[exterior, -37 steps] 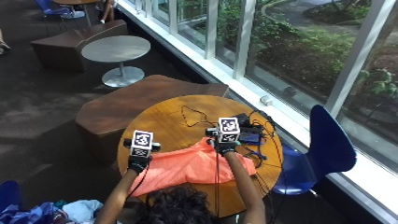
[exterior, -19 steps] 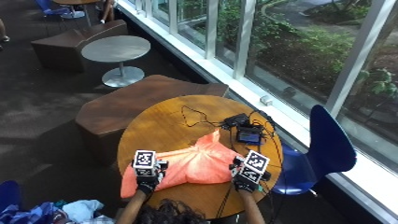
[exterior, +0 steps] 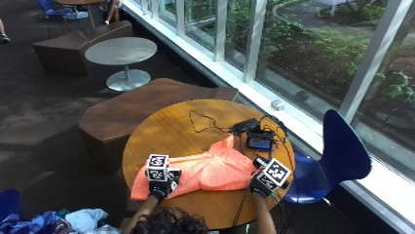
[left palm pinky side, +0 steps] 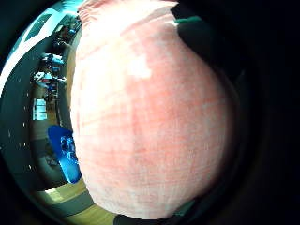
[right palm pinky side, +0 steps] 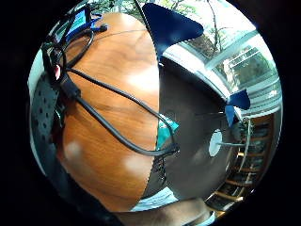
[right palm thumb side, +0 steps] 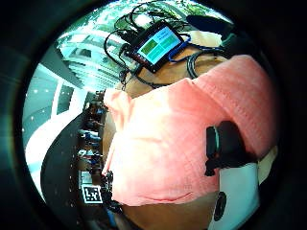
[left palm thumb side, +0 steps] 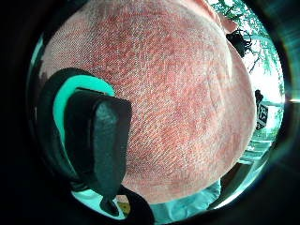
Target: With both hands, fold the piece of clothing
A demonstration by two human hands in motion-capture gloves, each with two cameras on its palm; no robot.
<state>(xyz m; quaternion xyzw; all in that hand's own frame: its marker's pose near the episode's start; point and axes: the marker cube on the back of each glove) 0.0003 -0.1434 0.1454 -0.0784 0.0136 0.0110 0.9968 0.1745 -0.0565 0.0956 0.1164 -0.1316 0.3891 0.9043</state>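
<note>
- I see the orange garment [exterior: 207, 168] lying spread on the round wooden table [exterior: 168, 134], toward the near edge.
- Left hand [exterior: 159, 183] sits on the garment's near left part; cloth fills its palm views, thumb [left palm thumb side: 101, 140] lying against the fabric. I cannot tell whether it pinches.
- Right hand [exterior: 264, 181] is at the garment's right edge; its grip I cannot tell.
- A small screen device [exterior: 260, 143] with cables lies beyond the garment.
</note>
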